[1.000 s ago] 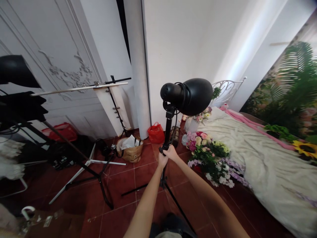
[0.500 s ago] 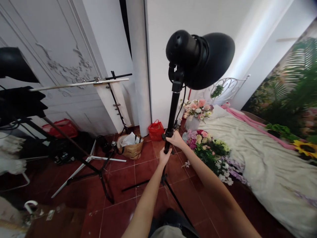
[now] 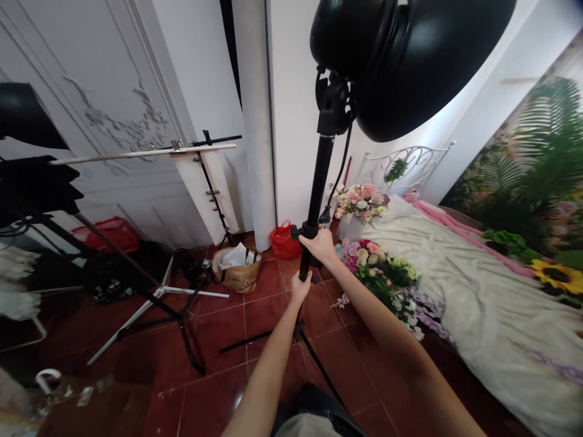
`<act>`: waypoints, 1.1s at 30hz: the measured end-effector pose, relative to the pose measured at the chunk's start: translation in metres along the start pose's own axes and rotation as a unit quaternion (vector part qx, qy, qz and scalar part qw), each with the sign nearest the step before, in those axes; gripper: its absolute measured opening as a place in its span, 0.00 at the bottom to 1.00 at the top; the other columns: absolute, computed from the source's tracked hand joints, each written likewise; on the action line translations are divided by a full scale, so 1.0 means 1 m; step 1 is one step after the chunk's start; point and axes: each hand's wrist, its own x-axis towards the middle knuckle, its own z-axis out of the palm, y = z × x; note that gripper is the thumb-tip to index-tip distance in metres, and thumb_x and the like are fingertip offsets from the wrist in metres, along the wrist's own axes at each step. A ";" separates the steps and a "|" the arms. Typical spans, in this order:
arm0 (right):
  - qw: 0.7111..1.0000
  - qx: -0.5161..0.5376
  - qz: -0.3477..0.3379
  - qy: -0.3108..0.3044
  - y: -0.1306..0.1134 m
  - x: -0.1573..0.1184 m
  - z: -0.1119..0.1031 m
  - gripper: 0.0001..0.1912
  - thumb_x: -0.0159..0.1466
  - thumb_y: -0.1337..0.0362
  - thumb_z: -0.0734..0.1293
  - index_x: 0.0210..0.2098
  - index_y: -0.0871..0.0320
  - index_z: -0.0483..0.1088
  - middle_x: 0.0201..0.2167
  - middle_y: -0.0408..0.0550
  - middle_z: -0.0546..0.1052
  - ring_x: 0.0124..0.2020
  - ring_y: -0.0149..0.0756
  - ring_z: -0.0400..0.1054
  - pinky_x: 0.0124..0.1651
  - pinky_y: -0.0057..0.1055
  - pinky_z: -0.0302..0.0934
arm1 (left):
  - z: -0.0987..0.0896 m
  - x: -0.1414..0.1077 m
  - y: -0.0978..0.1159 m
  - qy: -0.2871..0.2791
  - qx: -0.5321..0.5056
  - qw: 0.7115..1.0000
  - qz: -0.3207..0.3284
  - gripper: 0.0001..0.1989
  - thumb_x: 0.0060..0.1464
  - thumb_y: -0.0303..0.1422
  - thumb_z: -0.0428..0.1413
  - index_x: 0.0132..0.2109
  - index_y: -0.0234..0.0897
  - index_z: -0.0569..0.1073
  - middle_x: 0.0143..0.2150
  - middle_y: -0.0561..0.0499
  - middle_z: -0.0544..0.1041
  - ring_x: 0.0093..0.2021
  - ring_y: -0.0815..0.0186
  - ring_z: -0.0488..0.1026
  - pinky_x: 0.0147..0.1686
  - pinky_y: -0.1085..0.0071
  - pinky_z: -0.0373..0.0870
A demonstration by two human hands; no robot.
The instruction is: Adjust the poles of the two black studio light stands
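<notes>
A black light stand [image 3: 320, 182] rises in front of me, carrying a large black studio lamp [image 3: 410, 67] at its top. My right hand [image 3: 320, 246] is wrapped round the pole at the collar with the knob. Just below it, my left hand [image 3: 301, 286] grips the lower part of the pole. A black cable hangs from the lamp beside the pole, and its lower end shows just above my right hand. The stand's dark legs [image 3: 319, 364] spread over the red tiled floor.
At the right is a bed with a cream cover [image 3: 483, 303], with flower bunches [image 3: 387, 273] beside it. A woven basket [image 3: 241, 276] and a red bag [image 3: 285, 241] stand ahead. More stands [image 3: 182, 331] fill the left side, near a cardboard box [image 3: 100, 406].
The lamp has risen and looks larger, its top now cut off by the frame edge. My right hand has moved up slightly on the stand, away from my left hand.
</notes>
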 end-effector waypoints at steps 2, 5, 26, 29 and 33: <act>0.999 0.001 -0.020 -0.034 0.002 -0.002 -0.007 0.10 0.53 0.60 0.64 0.24 0.62 0.68 0.21 0.45 0.72 0.24 0.31 0.67 0.28 0.24 0.60 | 0.001 0.000 0.000 0.008 0.003 1.000 0.002 0.16 0.45 0.44 0.55 0.24 0.33 0.68 0.20 0.52 0.68 0.22 0.70 0.65 0.20 0.77 0.58; 0.991 0.043 -0.050 -0.114 0.022 -0.013 -0.020 0.18 0.55 0.56 0.65 0.42 0.61 0.68 0.33 0.47 0.75 0.31 0.33 0.70 0.33 0.26 0.64 | 0.001 -0.001 0.002 0.006 -0.001 1.000 0.007 0.16 0.45 0.43 0.55 0.26 0.32 0.69 0.20 0.51 0.68 0.21 0.70 0.65 0.20 0.77 0.58; 0.962 -0.128 0.043 -0.239 0.187 -0.126 0.036 0.20 0.66 0.55 0.49 0.46 0.53 0.67 0.38 0.48 0.74 0.42 0.36 0.66 0.45 0.32 0.58 | 0.002 0.002 -0.003 0.007 -0.021 1.000 -0.022 0.13 0.42 0.41 0.57 0.27 0.32 0.72 0.23 0.49 0.73 0.26 0.67 0.70 0.26 0.74 0.65; 0.973 -0.088 0.041 -0.209 0.195 -0.128 0.046 0.18 0.65 0.55 0.51 0.42 0.55 0.67 0.36 0.47 0.73 0.39 0.36 0.65 0.45 0.32 0.57 | 0.002 0.001 -0.003 0.009 -0.020 1.000 0.002 0.13 0.42 0.40 0.57 0.26 0.32 0.72 0.25 0.48 0.73 0.26 0.67 0.70 0.26 0.74 0.65; 0.985 -0.013 0.044 -0.167 0.206 -0.130 0.063 0.16 0.65 0.57 0.52 0.40 0.57 0.67 0.38 0.48 0.73 0.40 0.36 0.65 0.48 0.36 0.54 | 0.000 -0.002 -0.001 -0.001 -0.024 1.000 0.002 0.14 0.43 0.41 0.57 0.27 0.32 0.72 0.24 0.49 0.73 0.26 0.67 0.70 0.26 0.74 0.65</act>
